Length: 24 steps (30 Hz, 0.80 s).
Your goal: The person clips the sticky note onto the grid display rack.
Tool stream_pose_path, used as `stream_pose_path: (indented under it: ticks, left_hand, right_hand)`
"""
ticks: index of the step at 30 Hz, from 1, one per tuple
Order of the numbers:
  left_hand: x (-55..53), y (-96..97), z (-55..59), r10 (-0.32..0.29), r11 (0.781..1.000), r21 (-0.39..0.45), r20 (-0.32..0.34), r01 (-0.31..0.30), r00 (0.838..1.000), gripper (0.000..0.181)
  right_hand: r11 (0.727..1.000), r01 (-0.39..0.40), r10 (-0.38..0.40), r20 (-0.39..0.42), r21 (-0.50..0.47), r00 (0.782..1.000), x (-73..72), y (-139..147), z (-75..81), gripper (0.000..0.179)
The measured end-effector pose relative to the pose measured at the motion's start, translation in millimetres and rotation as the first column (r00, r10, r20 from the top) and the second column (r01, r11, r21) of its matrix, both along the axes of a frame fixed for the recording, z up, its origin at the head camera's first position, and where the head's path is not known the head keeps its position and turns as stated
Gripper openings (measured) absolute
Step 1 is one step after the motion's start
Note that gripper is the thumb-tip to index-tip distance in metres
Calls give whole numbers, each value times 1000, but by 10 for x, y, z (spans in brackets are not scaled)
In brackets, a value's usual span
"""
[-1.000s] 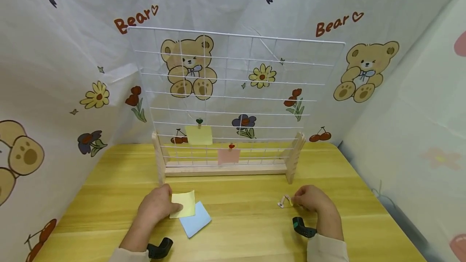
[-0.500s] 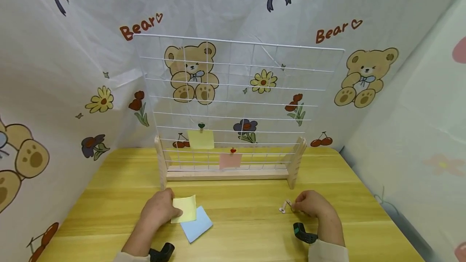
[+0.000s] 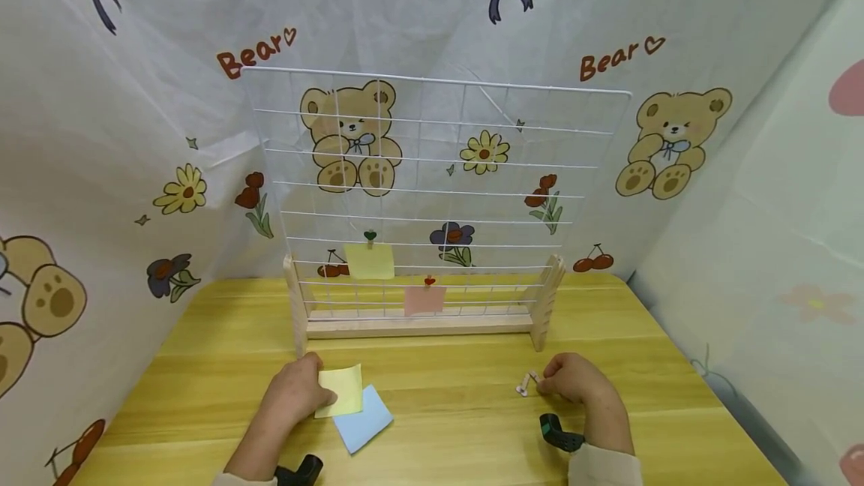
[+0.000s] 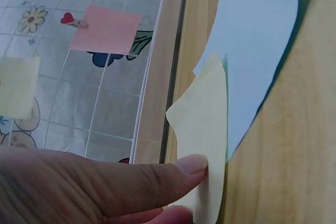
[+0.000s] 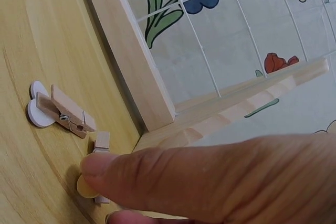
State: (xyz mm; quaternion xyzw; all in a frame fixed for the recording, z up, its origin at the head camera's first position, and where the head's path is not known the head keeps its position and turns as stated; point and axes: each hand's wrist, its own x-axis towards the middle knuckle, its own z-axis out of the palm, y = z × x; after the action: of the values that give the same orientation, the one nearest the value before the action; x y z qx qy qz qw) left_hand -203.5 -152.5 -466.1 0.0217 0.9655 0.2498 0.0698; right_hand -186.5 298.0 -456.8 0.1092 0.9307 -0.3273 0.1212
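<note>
both hands pinch: the left hand grips a yellow note at its near-left edge, thumb on top and a finger beneath, while the right hand has its thumb across a small wooden clip with a yellow disc, a fingertip showing below; whether that clip touches the wood is hidden. under the right part of the yellow note lies a blue note, partly covered, set at an angle on the wooden table. just beside the right hand's fingers, a second clip with a white flower shape lies on the table.

beyond the hands stands a white wire grid in a pale wooden base, upright between two end pieces. low on the grid hang two papers: a pink note under a red heart clip, and, higher and to its left, a pale yellow sheet under a green heart clip. behind it all, a white cloth carries printed bears, flowers, cherries and bows.
</note>
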Motion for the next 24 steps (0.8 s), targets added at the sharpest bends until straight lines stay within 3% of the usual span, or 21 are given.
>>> stream_pose_path:
  ticks: [8,16,24]
  left_hand:
    - [10,10,-12,7,1000,15,-6,-7,1000,53]
    - [40,32,-3,25,1000,-13,-30,-25,999,77]
    - [47,75,8,12,1000,15,-9,-12,1000,76]
  right_hand:
    - [1000,-3,3,-3,4,1000,-3,-21,8,22]
    - [1000,1,-1,-10,11,1000,-19,-16,-16,20]
    - [1000,-14,15,-18,27,1000,-29,-22,-27,21]
